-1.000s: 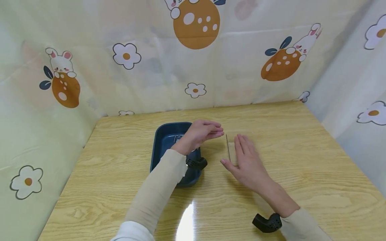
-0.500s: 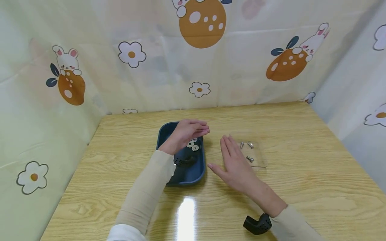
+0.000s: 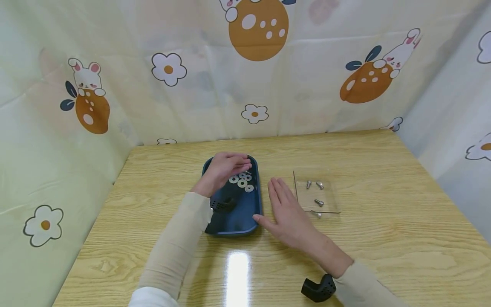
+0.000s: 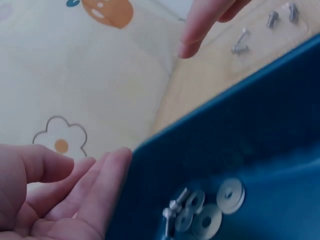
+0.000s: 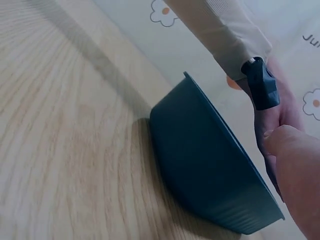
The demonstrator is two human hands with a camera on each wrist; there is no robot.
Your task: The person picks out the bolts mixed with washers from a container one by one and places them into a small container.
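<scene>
My left hand [image 3: 222,171] hovers over the dark blue tray [image 3: 235,233], its fingers lightly bent and holding nothing. Several flat washers [image 3: 242,183] lie in the far part of the tray. In the left wrist view, small bolts [image 4: 169,220] lie beside those washers. Between the tray and a clear square plate [image 3: 327,195] is my right hand [image 3: 288,219], fingers straight and thumb spread, with nothing in it. Its thumb tip is near the tray's right wall; touching or apart, I cannot tell. Three bolts [image 3: 319,202] lie within the plate's outline, another [image 3: 317,215] at its near edge.
A wood-grain table [image 3: 387,221] carries everything. A printed curtain [image 3: 207,98] closes off the back and both sides. Each wrist wears a black curved camera mount [image 3: 319,289]. Light glares off the table's near middle.
Both hands have moved left, the left one from beside the tray's right rim to over it. The right hand has come off the clear plate, uncovering the bolts. The view has shifted slightly.
</scene>
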